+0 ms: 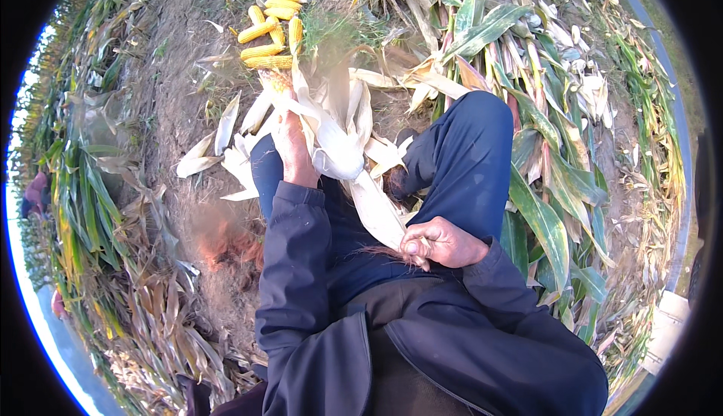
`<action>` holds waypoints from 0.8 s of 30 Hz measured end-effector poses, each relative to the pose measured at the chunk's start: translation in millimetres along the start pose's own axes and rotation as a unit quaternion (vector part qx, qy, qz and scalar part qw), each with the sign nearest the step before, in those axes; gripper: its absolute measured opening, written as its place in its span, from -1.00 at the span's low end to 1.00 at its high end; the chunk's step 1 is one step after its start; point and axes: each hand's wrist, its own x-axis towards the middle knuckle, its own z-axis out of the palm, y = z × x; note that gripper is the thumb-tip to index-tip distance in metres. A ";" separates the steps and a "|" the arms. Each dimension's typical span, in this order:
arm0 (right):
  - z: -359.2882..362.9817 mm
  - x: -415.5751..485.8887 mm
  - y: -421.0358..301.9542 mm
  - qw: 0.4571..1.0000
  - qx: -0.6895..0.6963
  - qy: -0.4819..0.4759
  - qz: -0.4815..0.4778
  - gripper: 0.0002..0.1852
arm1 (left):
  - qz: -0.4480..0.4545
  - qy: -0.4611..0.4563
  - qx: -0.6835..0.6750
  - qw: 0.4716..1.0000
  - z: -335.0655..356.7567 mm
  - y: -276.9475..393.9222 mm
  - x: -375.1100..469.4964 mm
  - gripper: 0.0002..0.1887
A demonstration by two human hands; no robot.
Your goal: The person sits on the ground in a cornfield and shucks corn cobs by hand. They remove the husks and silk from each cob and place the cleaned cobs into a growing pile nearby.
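My left hand point(296, 145) reaches forward and is closed around an ear of corn point(277, 81). Yellow kernels show at its far end, while pale husks partly cover my fingers. My right hand point(443, 242) lies near my lap and pinches the silky tip of a long pale corn husk point(375, 207). Between my hands, this husk meets other pale husk leaves point(339, 156); how they join the ear is hard to tell. Beyond my left hand, several bare yellow corn cobs point(268, 62) form a loose pile on the soil.
Loose dry husks point(197, 159) lie left of my legs. Cut corn stalks with green leaves point(536, 207) are heaped at the right, and more stalks point(90, 201) at the left. Reddish corn silk point(231, 246) lies on the soil. A white container point(666, 331) stands at the far right.
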 end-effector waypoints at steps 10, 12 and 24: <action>-18.7 35.8 -32.2 0.987 0.057 0.131 -0.069 -0.36 | 0.033 -0.035 0.174 0.984 11.2 -10.5 -68.0 -0.68; -17.6 58.7 -38.4 0.971 0.005 0.207 -0.119 -0.30 | 0.036 -0.057 0.174 0.982 13.4 -10.2 -72.9 -0.61; -18.2 138.8 -28.2 0.903 0.275 0.250 -0.215 -0.82 | -0.035 -0.184 0.137 0.973 13.4 -9.7 -85.9 -0.48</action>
